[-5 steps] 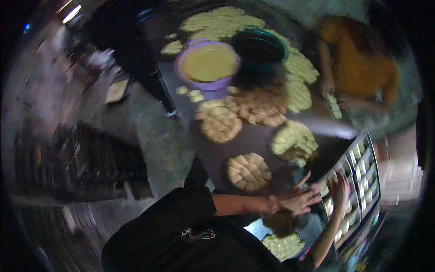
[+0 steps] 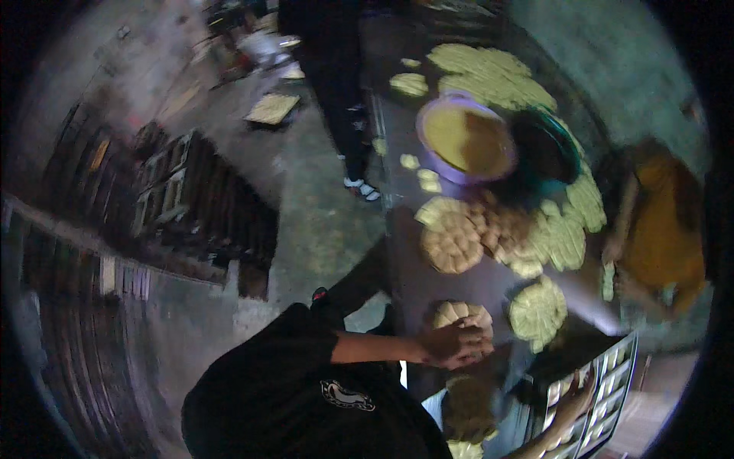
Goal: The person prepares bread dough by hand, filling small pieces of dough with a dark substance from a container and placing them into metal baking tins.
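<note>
My left hand (image 2: 456, 344) is at the near edge of a tan dough round (image 2: 453, 312) scored into wedges. Its fingers bend over the dough and cover part of it; blur hides whether a piece is between them. Over at the lower right, my right hand (image 2: 579, 396) reaches into a metal tray (image 2: 628, 367) of rectangular compartments holding pale dough pieces. Its fingers look spread, with nothing visible in them. A pale yellow cut dough round (image 2: 537, 312) lies between the tan round and the tray. Another tan round (image 2: 451, 237) sits farther back on the dark table (image 2: 417, 287).
A purple tub (image 2: 466, 138) with yellow contents stands beside a dark green basin (image 2: 547, 149). Pale dough sheets (image 2: 489, 76) spread behind them. A person in orange (image 2: 661, 222) handles dough at right; a person in dark trousers (image 2: 348, 115) stands left. Dark slatted racks (image 2: 206, 206) stand farther left.
My left hand has moved from beside the tray to the tan dough round. My right hand stays at the tray, lower in view. The whole view has swung, shifting the table rightward.
</note>
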The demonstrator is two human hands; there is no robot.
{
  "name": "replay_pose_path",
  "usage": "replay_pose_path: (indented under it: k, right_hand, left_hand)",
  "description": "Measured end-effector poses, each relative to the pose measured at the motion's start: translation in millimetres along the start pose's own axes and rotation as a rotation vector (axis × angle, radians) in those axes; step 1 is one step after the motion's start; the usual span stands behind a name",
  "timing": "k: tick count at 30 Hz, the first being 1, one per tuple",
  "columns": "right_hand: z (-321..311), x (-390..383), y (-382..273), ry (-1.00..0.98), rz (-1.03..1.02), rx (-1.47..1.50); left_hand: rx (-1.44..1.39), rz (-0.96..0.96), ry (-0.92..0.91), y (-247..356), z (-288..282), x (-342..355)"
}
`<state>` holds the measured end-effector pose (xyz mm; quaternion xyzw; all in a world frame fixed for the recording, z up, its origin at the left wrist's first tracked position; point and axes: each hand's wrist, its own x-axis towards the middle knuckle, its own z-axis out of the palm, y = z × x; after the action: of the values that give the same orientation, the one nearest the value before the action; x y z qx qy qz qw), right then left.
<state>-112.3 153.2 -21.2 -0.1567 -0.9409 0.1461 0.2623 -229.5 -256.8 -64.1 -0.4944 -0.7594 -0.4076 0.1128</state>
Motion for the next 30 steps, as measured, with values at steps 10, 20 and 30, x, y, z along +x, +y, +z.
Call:
replay_pose_path:
  k: [10, 20, 30]
  right_hand:
    - [98, 26, -280, -0.234, -0.237, 0.146]
    - [343, -44, -707, -1.111, -0.574, 0.778]
    - [481, -261, -1077, -1.823, -0.070, 0.901]
  left_hand:
    - [0.446, -0.923, 0.244, -86, -193, -324]
    - [1.256, -1.269, 1.131, -30, -503, -516]
    - [2.204, -1.078, 1.274, 26, -677, -633]
